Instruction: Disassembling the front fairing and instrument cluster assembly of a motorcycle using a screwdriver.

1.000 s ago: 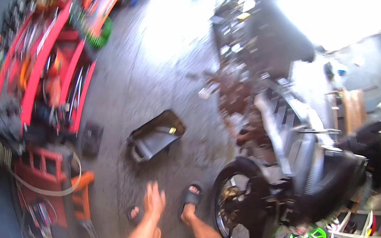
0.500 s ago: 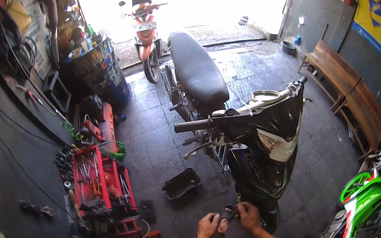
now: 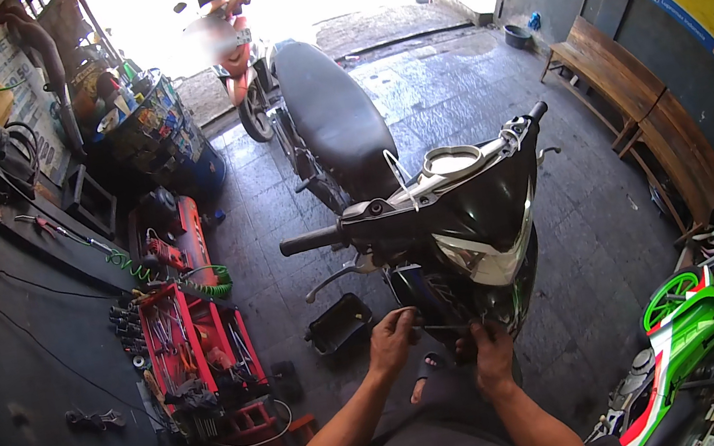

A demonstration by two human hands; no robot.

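With my left hand [image 3: 392, 338] and right hand [image 3: 492, 353] pinching something small under the motorcycle's front cowl [image 3: 480, 221], I could drop it onto the floor [image 3: 575, 281] if my fingers slip.

The floor [image 3: 495, 143] is grey paving, worn and wet-looking toward twelve o'clock where daylight comes in. A black scooter [image 3: 431, 211] stands on it at the centre, front end toward six o'clock. Just beside its front wheel, at about eight o'clock, lies a small black tray [image 3: 339, 322]. Further out toward nine o'clock a red tool chest [image 3: 193, 345] sits open on the floor, tools lying in its trays. A blue drum [image 3: 166, 151] stands at eleven o'clock, a red scooter [image 3: 228, 46] at twelve, and a wooden bench [image 3: 631, 111] along the wall at two o'clock. A green and white body panel [image 3: 696, 327] rests at four o'clock.
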